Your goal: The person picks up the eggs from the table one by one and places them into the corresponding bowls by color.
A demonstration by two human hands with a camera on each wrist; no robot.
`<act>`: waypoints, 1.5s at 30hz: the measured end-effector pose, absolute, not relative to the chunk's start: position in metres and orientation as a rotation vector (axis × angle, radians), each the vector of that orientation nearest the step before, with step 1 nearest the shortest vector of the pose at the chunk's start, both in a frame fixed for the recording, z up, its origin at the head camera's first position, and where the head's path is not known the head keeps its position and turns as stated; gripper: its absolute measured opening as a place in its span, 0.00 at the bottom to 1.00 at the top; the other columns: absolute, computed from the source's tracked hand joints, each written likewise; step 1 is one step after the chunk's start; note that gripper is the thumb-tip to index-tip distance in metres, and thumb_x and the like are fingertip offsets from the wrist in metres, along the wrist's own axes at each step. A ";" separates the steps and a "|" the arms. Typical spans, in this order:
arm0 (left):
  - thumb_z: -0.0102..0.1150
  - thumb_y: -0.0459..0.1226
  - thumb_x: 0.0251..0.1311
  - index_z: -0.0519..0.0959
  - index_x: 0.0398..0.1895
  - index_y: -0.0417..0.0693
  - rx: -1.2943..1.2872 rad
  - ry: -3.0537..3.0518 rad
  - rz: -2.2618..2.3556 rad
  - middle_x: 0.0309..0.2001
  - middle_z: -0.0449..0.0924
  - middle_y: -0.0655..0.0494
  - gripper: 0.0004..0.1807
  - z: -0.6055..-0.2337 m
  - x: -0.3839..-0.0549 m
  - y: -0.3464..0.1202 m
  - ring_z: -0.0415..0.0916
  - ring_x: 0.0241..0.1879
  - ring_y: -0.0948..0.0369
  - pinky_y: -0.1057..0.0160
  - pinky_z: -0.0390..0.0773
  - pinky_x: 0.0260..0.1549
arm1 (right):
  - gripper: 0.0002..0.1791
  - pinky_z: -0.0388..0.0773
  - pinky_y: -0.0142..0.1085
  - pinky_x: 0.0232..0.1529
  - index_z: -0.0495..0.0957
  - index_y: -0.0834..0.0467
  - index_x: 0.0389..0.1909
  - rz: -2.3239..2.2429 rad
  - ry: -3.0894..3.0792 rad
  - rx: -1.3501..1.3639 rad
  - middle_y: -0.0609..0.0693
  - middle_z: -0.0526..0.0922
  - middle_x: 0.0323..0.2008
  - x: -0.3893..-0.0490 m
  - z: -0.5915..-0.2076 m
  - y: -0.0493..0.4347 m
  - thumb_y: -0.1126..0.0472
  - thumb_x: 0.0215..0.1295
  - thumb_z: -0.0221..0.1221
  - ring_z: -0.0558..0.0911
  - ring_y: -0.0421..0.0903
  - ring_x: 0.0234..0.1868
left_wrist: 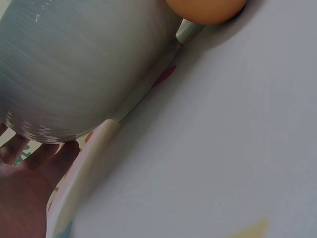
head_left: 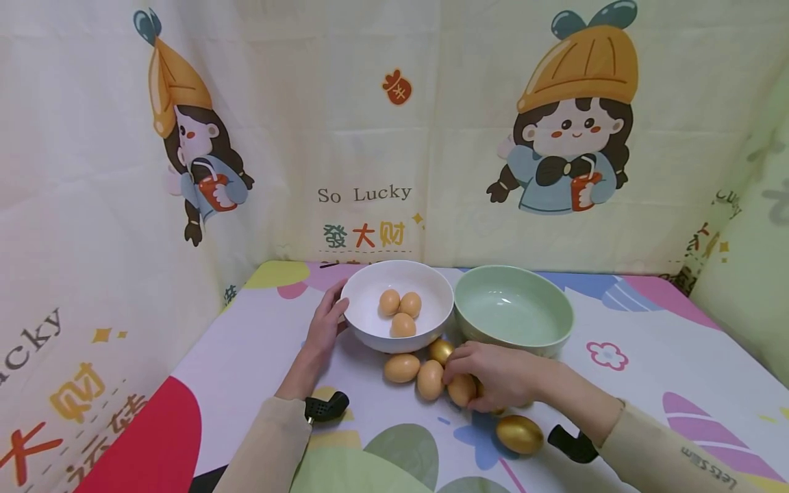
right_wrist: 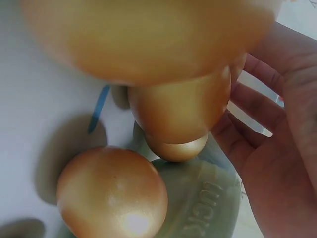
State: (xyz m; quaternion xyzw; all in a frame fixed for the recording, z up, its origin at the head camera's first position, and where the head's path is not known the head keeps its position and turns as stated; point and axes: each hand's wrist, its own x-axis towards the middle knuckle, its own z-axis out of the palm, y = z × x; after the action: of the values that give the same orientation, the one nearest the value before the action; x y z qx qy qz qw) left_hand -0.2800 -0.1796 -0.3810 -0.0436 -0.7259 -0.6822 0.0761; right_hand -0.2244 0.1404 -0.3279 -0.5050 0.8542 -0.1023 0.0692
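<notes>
My left hand (head_left: 320, 329) grips the left side of a white bowl (head_left: 370, 329); the left wrist view has its fingertips against the outer wall. Inside that bowl lie three brown eggs (head_left: 403, 325). My right hand (head_left: 499, 373) reaches down in front of the green bowl (head_left: 518, 305), its fingers and thumb about a brown egg (head_left: 461, 390) on the table. Left of this egg are two more brown eggs (head_left: 430, 381), with a gold egg (head_left: 441, 350) just behind them. Another gold egg (head_left: 520, 435) lies nearer me, and further eggs are partly hidden beneath the right hand.
The green bowl stands close against the white bowl's right side, with nothing visible inside. A patterned cloth (head_left: 394, 452) covers the table. Printed curtains (head_left: 456, 137) hang behind and at both sides.
</notes>
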 end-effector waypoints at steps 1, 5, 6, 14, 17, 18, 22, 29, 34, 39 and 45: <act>0.40 0.45 0.69 0.58 0.69 0.61 -0.130 -2.176 -2.046 0.66 0.59 0.62 0.25 -0.381 -0.280 -0.180 0.61 0.61 0.56 0.49 0.67 0.54 | 0.21 0.71 0.36 0.49 0.78 0.45 0.46 -0.315 2.569 -1.524 0.36 0.73 0.47 -0.224 -0.327 0.141 0.58 0.48 0.69 0.70 0.37 0.48; 0.40 0.45 0.69 0.58 0.69 0.61 -0.138 -2.174 -2.043 0.66 0.59 0.62 0.25 -0.380 -0.280 -0.180 0.61 0.62 0.57 0.49 0.67 0.55 | 0.22 0.71 0.37 0.51 0.78 0.43 0.48 -0.345 2.577 -1.552 0.37 0.73 0.50 -0.224 -0.325 0.142 0.57 0.50 0.68 0.70 0.39 0.51; 0.40 0.45 0.69 0.58 0.69 0.61 -0.140 -2.174 -2.041 0.66 0.59 0.62 0.25 -0.380 -0.280 -0.180 0.61 0.62 0.57 0.49 0.67 0.55 | 0.22 0.71 0.37 0.51 0.78 0.43 0.49 -0.354 2.576 -1.566 0.38 0.73 0.50 -0.225 -0.324 0.142 0.57 0.50 0.68 0.70 0.39 0.51; 0.40 0.45 0.70 0.58 0.69 0.61 -0.143 -2.182 -2.042 0.67 0.58 0.62 0.25 -0.378 -0.281 -0.180 0.60 0.62 0.57 0.48 0.65 0.55 | 0.21 0.72 0.34 0.49 0.78 0.48 0.50 -0.512 2.511 -1.615 0.41 0.73 0.51 -0.227 -0.320 0.144 0.59 0.53 0.67 0.72 0.39 0.50; 0.39 0.45 0.70 0.58 0.69 0.60 -0.146 -2.188 -2.034 0.67 0.58 0.62 0.25 -0.378 -0.281 -0.179 0.60 0.62 0.57 0.48 0.66 0.55 | 0.22 0.73 0.33 0.49 0.78 0.48 0.51 -0.552 2.505 -1.552 0.41 0.73 0.52 -0.227 -0.319 0.145 0.59 0.53 0.67 0.72 0.39 0.50; 0.39 0.45 0.70 0.57 0.70 0.60 -0.147 -2.191 -2.031 0.67 0.58 0.62 0.25 -0.378 -0.281 -0.180 0.60 0.62 0.57 0.47 0.66 0.55 | 0.22 0.73 0.33 0.49 0.78 0.47 0.52 -0.558 2.506 -1.525 0.40 0.73 0.52 -0.227 -0.318 0.145 0.59 0.53 0.67 0.72 0.39 0.50; 0.39 0.45 0.70 0.58 0.69 0.61 -0.138 -2.190 -2.032 0.67 0.58 0.63 0.25 -0.379 -0.282 -0.180 0.60 0.62 0.58 0.48 0.66 0.55 | 0.22 0.73 0.35 0.50 0.78 0.45 0.52 -0.574 2.523 -1.448 0.39 0.72 0.53 -0.227 -0.313 0.145 0.57 0.53 0.67 0.72 0.39 0.50; 0.39 0.43 0.71 0.57 0.70 0.59 -0.135 -2.198 -2.069 0.68 0.56 0.59 0.25 -0.372 -0.277 -0.180 0.58 0.63 0.56 0.48 0.64 0.56 | 0.21 0.72 0.37 0.51 0.77 0.47 0.50 -0.626 2.560 -1.495 0.41 0.71 0.53 -0.230 -0.300 0.145 0.59 0.53 0.67 0.71 0.40 0.51; 0.37 0.41 0.71 0.54 0.71 0.54 -0.147 -2.232 -2.051 0.69 0.54 0.56 0.26 -0.360 -0.266 -0.176 0.57 0.64 0.54 0.49 0.65 0.56 | 0.21 0.73 0.37 0.50 0.77 0.47 0.50 -0.665 2.595 -1.509 0.39 0.70 0.53 -0.236 -0.291 0.142 0.58 0.54 0.66 0.72 0.39 0.50; 0.37 0.41 0.71 0.54 0.71 0.55 -0.155 -2.214 -2.071 0.69 0.54 0.56 0.26 -0.363 -0.268 -0.177 0.57 0.64 0.53 0.48 0.65 0.56 | 0.20 0.75 0.36 0.48 0.77 0.46 0.50 -0.741 2.606 -1.489 0.37 0.70 0.52 -0.243 -0.283 0.138 0.56 0.55 0.66 0.73 0.38 0.48; 0.40 0.44 0.70 0.58 0.69 0.62 -0.132 -2.185 -2.076 0.67 0.58 0.62 0.24 -0.379 -0.280 -0.181 0.60 0.62 0.57 0.49 0.66 0.55 | 0.19 0.74 0.36 0.49 0.77 0.44 0.48 -0.808 2.619 -1.492 0.39 0.70 0.51 -0.255 -0.277 0.130 0.57 0.55 0.66 0.72 0.40 0.49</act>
State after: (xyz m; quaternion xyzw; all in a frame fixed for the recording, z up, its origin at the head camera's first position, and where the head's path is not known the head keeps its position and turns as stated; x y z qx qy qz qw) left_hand -0.2799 -0.1809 -0.3793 -0.0435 -0.7228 -0.6869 0.0622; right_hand -0.2547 0.1304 -0.2767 -0.4782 0.8392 -0.2588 0.0105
